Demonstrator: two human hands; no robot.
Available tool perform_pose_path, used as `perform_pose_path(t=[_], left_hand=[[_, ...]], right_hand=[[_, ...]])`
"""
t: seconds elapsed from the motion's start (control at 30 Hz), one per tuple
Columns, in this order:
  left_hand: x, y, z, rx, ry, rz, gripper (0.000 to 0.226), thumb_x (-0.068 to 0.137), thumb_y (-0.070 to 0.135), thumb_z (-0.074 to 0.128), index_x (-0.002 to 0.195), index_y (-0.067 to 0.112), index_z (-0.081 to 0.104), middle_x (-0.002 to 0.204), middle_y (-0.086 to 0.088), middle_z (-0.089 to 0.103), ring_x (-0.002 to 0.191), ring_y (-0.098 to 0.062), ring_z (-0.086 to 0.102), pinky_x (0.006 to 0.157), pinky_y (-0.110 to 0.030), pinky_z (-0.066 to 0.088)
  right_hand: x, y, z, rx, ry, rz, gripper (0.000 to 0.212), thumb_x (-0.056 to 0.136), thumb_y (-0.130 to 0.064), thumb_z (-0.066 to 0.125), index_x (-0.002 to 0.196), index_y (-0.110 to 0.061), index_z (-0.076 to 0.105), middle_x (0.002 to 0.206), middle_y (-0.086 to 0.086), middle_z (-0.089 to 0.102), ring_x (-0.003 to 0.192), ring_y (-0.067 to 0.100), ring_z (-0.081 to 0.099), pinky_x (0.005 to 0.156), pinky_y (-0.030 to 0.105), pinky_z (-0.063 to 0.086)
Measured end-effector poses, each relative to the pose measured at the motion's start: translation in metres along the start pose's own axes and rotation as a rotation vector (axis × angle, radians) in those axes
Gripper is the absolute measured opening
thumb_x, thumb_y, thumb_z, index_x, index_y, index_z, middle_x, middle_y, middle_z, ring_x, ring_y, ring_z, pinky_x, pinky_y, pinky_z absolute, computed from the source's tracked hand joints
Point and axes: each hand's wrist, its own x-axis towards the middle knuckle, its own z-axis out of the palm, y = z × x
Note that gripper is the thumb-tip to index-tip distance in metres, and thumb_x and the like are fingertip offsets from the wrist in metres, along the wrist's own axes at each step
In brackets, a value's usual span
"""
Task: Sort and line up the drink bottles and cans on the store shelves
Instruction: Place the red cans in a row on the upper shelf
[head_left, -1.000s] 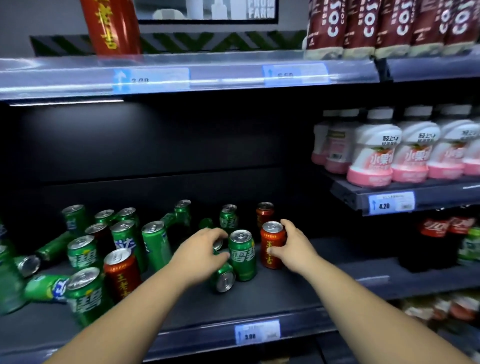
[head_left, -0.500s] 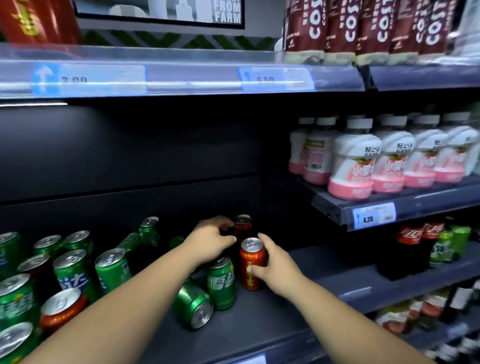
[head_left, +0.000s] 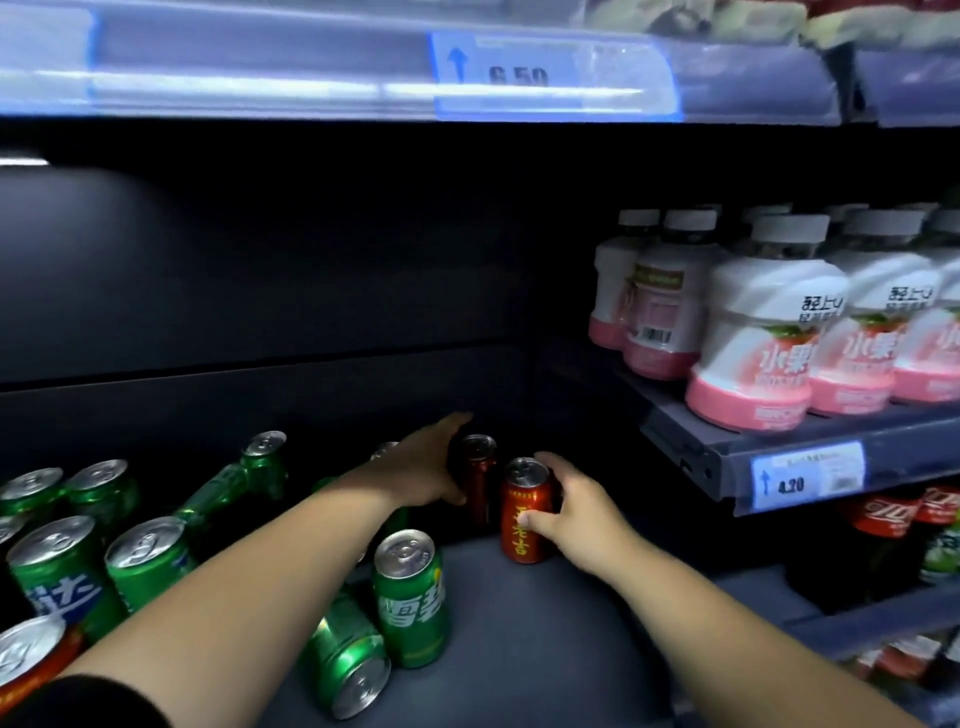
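Observation:
Two red cans stand upright near the back right corner of the dark shelf (head_left: 545, 639). My right hand (head_left: 571, 512) grips the front red can (head_left: 523, 514) from its right side. My left hand (head_left: 423, 470) wraps around the rear red can (head_left: 479, 475), which stands deeper in shadow just behind and left of the front one. An upright green can (head_left: 413, 597) stands in front of them, and a green can (head_left: 345, 657) lies on its side beside it under my left forearm.
Several green cans (head_left: 143, 558), some upright and some toppled, crowd the shelf's left half, with a red can (head_left: 26, 662) at the bottom left edge. Pink-and-white bottles (head_left: 769, 343) line a higher shelf on the right. Dark bottles (head_left: 883, 540) stand below them.
The camera has moved closer and to the right. My left hand has reached further back onto the rear red can. My right hand stays on the front red can, now nearer the back corner.

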Motion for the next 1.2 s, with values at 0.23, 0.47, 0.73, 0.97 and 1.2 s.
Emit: perform_pose_path(t=[0.23,0.47,0.73,0.97,1.2], left_hand=[[0.015,0.004,0.006,0.117,0.008,0.026,0.109,0.059,0.019,0.09,0.152,0.021,0.034,0.143,-0.007,0.048,0.13,-0.025,0.048,0.104,-0.028,0.042],[0.006,0.003,0.009,0.084,0.049,0.042,0.091,0.049,0.019,0.094,0.131,0.021,0.055,0.115,0.003,0.066,0.102,-0.015,0.062,0.085,-0.027,0.055],[-0.039,0.007,-0.008,0.022,0.131,0.097,0.073,0.058,0.022,0.092,0.124,0.028,0.061,0.119,0.008,0.065,0.109,-0.013,0.062,0.098,-0.032,0.05],[-0.095,0.022,-0.045,-0.13,0.302,0.2,0.087,0.058,0.02,0.092,0.135,0.03,0.052,0.119,0.01,0.06,0.105,-0.01,0.061,0.083,-0.017,0.048],[-0.171,0.053,-0.084,-0.344,0.37,0.362,0.08,0.057,0.017,0.094,0.122,0.035,0.051,0.116,0.009,0.064,0.1,-0.005,0.067,0.084,-0.026,0.056]], right_hand=[[0.009,0.001,0.007,-0.009,-0.036,-0.018,0.086,0.076,-0.019,0.084,0.149,-0.029,0.039,0.129,-0.004,0.058,0.117,0.015,0.06,0.104,0.036,0.05],[0.004,-0.001,0.011,0.047,0.027,-0.017,0.082,0.073,-0.012,0.084,0.142,-0.029,0.044,0.125,-0.002,0.061,0.114,0.017,0.062,0.102,0.038,0.05],[-0.029,-0.025,0.01,0.106,0.126,-0.065,0.074,0.069,-0.013,0.087,0.122,-0.041,0.045,0.116,-0.011,0.062,0.107,0.009,0.064,0.099,0.036,0.053],[-0.073,-0.078,-0.002,0.171,0.227,-0.195,0.064,0.062,-0.021,0.086,0.109,-0.047,0.052,0.114,-0.012,0.065,0.106,0.005,0.064,0.098,0.035,0.054],[-0.127,-0.145,-0.031,0.229,0.26,-0.352,0.065,0.068,-0.01,0.088,0.113,-0.044,0.056,0.113,-0.013,0.067,0.103,-0.002,0.064,0.09,0.025,0.052]])
